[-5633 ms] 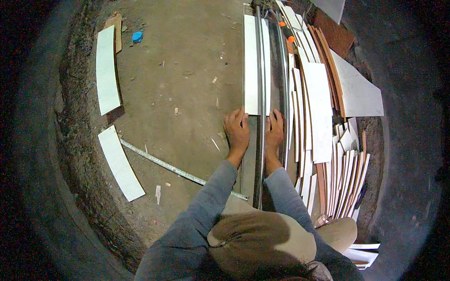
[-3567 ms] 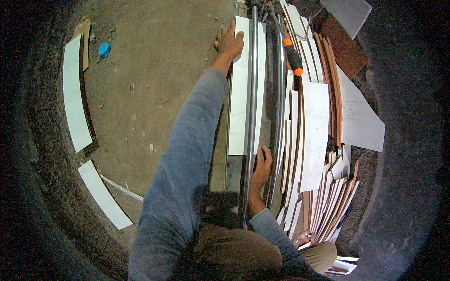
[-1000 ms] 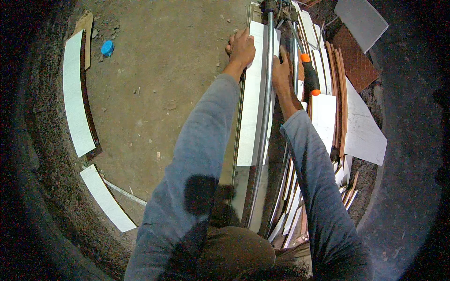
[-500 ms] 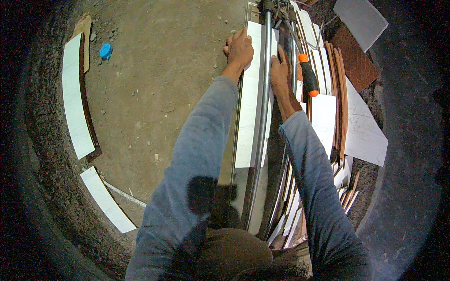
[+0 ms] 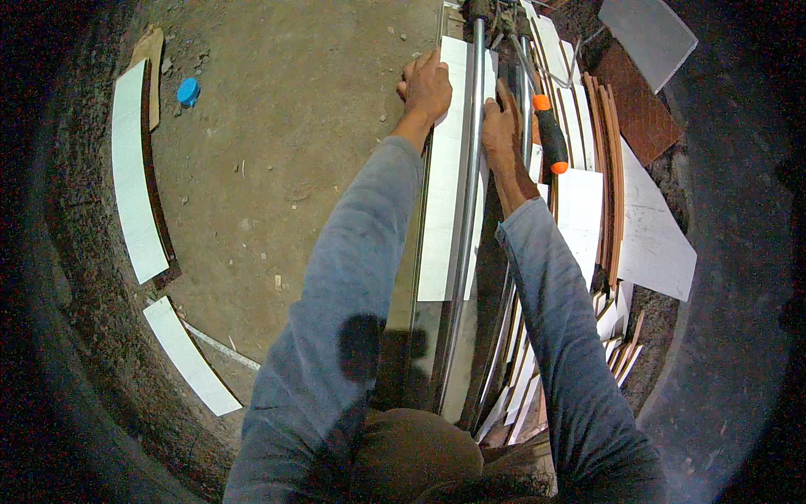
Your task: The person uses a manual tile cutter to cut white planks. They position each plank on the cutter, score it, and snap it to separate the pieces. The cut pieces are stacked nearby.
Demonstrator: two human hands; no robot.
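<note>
A long white tile (image 5: 442, 202) lies lengthwise on a tile cutter, beneath its shiny metal rail (image 5: 454, 353). At the tile's far left edge, my left hand (image 5: 426, 91) is closed on it, with the fingers bent. My right hand (image 5: 504, 139) reaches between the two rails by the tile's right side. Its fingers stretch forward, apart from the thumb; whether they press on the tile I cannot tell. Just right of that hand is a black handle with orange ends (image 5: 551, 139), attached to a metal rod.
White-faced tile strips (image 5: 579, 206) and brown-edged pieces (image 5: 606, 168) stand along the right. Beyond them lie a large pale tile (image 5: 651, 227) and a grey tile (image 5: 651, 38). On the dirt floor at left are two white strips (image 5: 138, 176) and a blue round object (image 5: 188, 92).
</note>
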